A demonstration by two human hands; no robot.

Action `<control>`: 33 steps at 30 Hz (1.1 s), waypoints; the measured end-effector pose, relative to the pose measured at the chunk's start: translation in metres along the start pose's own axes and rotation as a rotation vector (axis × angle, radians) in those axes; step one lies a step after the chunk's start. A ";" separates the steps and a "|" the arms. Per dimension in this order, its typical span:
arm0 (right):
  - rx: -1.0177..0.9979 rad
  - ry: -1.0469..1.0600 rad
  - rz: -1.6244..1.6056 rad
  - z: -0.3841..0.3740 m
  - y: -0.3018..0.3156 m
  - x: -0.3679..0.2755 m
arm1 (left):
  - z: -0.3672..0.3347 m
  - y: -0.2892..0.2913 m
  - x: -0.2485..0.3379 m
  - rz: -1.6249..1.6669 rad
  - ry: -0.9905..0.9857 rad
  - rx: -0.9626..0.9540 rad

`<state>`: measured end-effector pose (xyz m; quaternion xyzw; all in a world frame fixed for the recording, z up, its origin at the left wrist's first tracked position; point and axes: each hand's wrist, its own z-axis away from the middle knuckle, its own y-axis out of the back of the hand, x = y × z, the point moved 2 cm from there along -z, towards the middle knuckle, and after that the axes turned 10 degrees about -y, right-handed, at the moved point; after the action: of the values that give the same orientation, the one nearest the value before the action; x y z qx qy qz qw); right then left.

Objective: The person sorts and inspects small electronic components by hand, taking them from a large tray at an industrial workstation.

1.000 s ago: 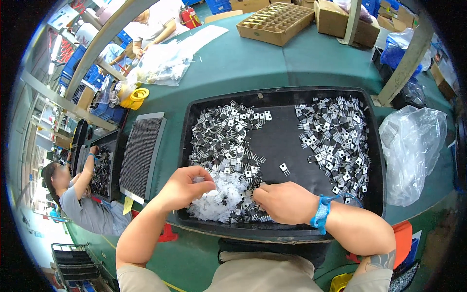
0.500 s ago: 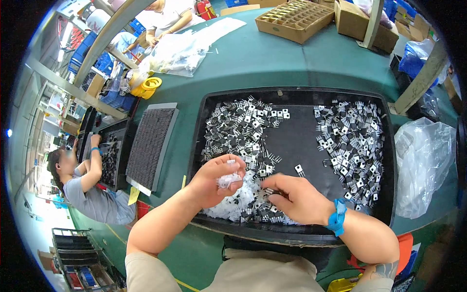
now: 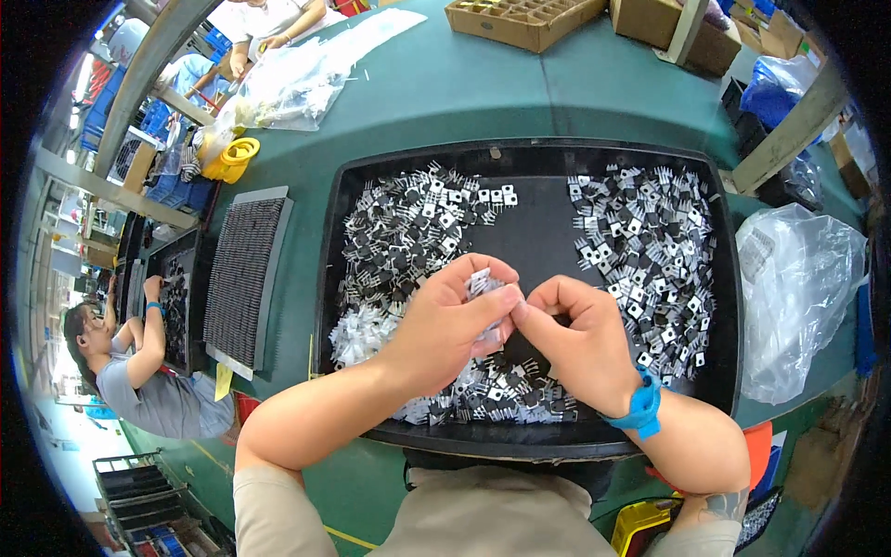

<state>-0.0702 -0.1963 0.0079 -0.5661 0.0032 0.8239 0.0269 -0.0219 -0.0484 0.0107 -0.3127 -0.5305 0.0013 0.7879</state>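
My left hand [image 3: 445, 320] is curled around several small translucent white plastic pieces [image 3: 481, 281], held above the black tray [image 3: 529, 151]. Its thumb and fingertip meet the fingertips of my right hand [image 3: 585, 343], which wears a blue wrist band [image 3: 644, 408]. The right fingers are pinched; whatever lies between them is too small or hidden. Below and beyond the left hand spreads a heap of black three-legged transistors [image 3: 399, 227] with silver tabs. Loose white plastic pieces [image 3: 360, 332] are piled at the tray's left. A second transistor pile [image 3: 650, 269] fills the right side.
Left of the tray lies a rack [image 3: 246, 278] packed with rows of dark parts. A crumpled clear bag [image 3: 798, 297] sits on the right. A divided cardboard box [image 3: 524, 20] stands at the back. One co-worker [image 3: 153, 371] works at the left, another [image 3: 274, 28] farther off.
My right hand has come up from the transistor heap, and its fingertips now touch those of my left hand. The left hand has turned and moved right. The whole view has shifted slightly.
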 end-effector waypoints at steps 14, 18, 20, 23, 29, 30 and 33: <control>-0.244 -0.074 0.068 -0.007 0.008 0.002 | 0.000 0.026 -0.012 -0.087 0.240 -0.192; -0.152 -0.159 0.213 -0.008 0.005 0.004 | -0.002 0.032 -0.012 -0.219 0.117 -0.215; -0.012 0.053 0.248 -0.009 0.005 0.006 | -0.003 0.034 -0.008 -0.181 0.118 -0.202; -0.050 0.017 -0.027 -0.008 0.004 0.013 | -0.008 0.039 -0.007 0.024 0.233 -0.091; -0.081 0.180 0.145 -0.005 0.006 0.006 | -0.008 0.042 -0.006 0.082 0.226 -0.072; -0.076 0.180 0.145 -0.003 0.004 0.006 | -0.008 0.041 -0.005 0.072 0.227 -0.069; -0.045 0.144 0.116 0.001 0.004 0.008 | -0.008 0.040 -0.007 0.061 0.213 -0.096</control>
<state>-0.0738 -0.1999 0.0006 -0.6231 0.0192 0.7812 -0.0338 -0.0045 -0.0221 -0.0168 -0.3646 -0.4335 -0.0334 0.8234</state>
